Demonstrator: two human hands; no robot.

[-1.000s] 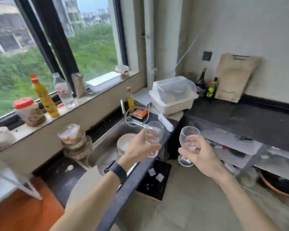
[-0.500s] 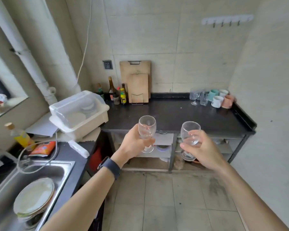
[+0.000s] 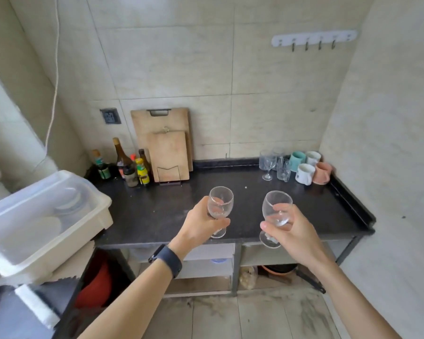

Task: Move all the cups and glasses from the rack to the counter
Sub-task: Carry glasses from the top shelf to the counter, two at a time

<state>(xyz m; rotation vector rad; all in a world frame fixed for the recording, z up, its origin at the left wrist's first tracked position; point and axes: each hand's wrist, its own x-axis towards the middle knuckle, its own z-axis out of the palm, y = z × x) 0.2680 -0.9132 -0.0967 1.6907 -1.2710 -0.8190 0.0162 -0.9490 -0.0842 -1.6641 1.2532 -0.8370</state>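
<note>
My left hand [image 3: 201, 225] grips a clear stemmed glass [image 3: 221, 200] by its bowl, held upright over the front edge of the black counter [image 3: 162, 209]. A second stemmed glass [image 3: 276, 206] is held upright in my right hand [image 3: 293, 232], its foot hanging just past the counter's front edge. At the counter's back right corner stand several clear glasses [image 3: 271, 165] and several mugs: teal [image 3: 297, 160], white [image 3: 304, 173] and pink [image 3: 322, 172]. The white dish rack [image 3: 34, 223] with a clear lid sits at the left, plates inside.
Two wooden cutting boards [image 3: 168, 156] lean on the tiled wall at the back. Several sauce bottles [image 3: 132, 167] stand in the back left corner. A hook rail [image 3: 313, 39] hangs on the wall. Shelves with pots lie under the counter.
The view has swung from the sink and window to the black counter and moved closer. Both hands still carry their glasses, now over the counter's front edge.
</note>
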